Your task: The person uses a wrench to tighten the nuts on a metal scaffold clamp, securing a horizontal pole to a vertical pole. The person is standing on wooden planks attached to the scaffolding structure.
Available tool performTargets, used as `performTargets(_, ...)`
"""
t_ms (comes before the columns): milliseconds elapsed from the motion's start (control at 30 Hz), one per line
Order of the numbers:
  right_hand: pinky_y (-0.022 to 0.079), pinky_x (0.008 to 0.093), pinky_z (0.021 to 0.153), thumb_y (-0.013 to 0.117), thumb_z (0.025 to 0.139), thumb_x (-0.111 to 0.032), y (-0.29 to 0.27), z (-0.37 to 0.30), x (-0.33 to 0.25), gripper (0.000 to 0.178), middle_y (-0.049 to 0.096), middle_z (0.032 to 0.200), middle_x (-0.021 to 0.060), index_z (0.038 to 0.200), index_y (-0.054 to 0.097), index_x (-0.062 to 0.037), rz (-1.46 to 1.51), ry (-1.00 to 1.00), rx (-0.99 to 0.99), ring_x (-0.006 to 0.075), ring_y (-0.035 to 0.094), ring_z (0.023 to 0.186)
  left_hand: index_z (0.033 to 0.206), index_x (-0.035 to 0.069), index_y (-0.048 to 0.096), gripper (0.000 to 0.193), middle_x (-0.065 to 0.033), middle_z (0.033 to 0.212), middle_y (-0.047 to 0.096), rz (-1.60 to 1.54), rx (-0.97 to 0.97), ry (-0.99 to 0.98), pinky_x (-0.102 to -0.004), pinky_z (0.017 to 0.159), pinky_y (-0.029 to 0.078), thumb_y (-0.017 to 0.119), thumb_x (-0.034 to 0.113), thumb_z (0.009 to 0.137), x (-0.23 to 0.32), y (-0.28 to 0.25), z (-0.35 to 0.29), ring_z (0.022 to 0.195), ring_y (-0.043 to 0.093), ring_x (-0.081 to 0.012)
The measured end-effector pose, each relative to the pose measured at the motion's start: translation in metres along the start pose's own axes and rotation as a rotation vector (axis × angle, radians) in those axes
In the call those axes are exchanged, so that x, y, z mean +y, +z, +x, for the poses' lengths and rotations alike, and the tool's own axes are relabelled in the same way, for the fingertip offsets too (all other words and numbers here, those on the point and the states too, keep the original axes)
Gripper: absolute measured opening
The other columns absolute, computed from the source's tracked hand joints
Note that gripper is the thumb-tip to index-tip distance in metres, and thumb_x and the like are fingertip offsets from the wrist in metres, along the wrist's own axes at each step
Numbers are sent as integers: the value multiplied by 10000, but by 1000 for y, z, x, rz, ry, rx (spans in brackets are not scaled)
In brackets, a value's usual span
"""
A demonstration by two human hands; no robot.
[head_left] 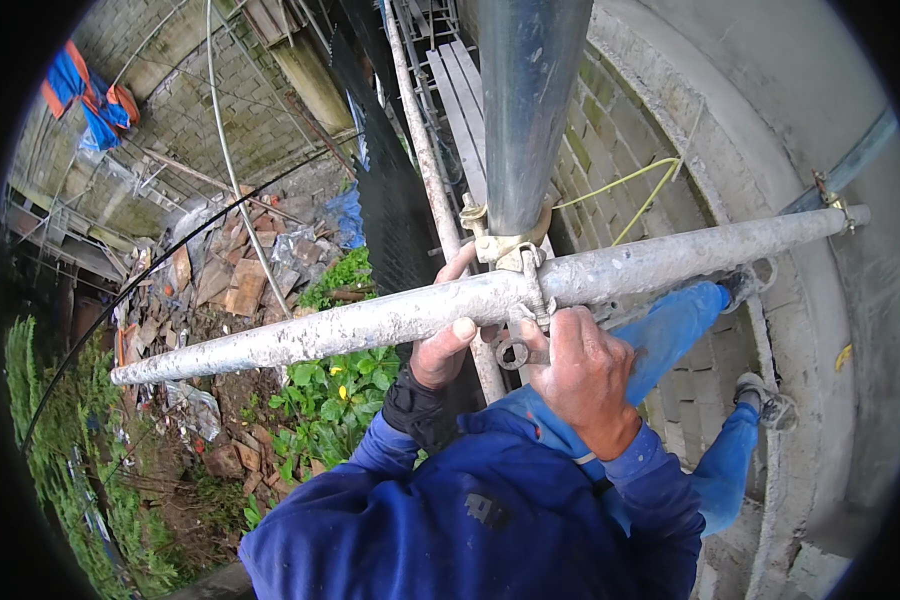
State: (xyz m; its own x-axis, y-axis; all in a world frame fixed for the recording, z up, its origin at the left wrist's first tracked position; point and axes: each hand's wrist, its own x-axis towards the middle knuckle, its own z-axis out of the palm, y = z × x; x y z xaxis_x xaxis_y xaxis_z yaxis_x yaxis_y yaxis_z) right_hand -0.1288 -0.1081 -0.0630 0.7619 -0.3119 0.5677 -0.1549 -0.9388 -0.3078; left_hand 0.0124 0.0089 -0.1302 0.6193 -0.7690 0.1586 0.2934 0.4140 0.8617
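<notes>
A pale, crusted scaffold tube (400, 312) runs across in front of me, tilted up to the right. It meets an upright steel pole (532, 110) at a scaffold coupler (532, 280). My left hand (442, 350) is wrapped round the tube just left of the coupler, its thumb on the near side and a finger showing beyond. Close below the coupler, my right hand (585, 375) is closed. A wrench with a ring-shaped end (511, 353) sticks out from its fingers; the rest of it is hidden.
At right, another coupler (842, 212) sits near the tube's end, beside a curved concrete ledge (815, 330). My feet stand along a block wall (695, 400). Planks (458, 100) lie beyond the pole. Far below left are rubble (240, 285), plants (335, 395) and a black cable (135, 285).
</notes>
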Motion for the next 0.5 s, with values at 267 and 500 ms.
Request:
performTargets(267, 470, 378, 451, 762, 845, -256, -4, 3, -11, 348, 512, 675, 76, 767, 471, -82, 69, 103, 133, 254, 585, 502, 1529, -47, 205, 1096, -174, 1254, 606, -25, 38, 57, -327, 867, 501, 758, 452, 724, -4, 0, 2, 1082, 625, -230)
performTargets(500, 460, 369, 426, 751, 854, -296, 2, 2, 1, 360, 515, 670, 75, 765, 471, -88, -1, -3, 65, 242, 573, 479, 1534, -36, 171, 1103, -248, 1462, 403, -2, -4, 31, -480, 1125, 357, 729, 477, 732, 3, 5, 3, 1336, 458, -347)
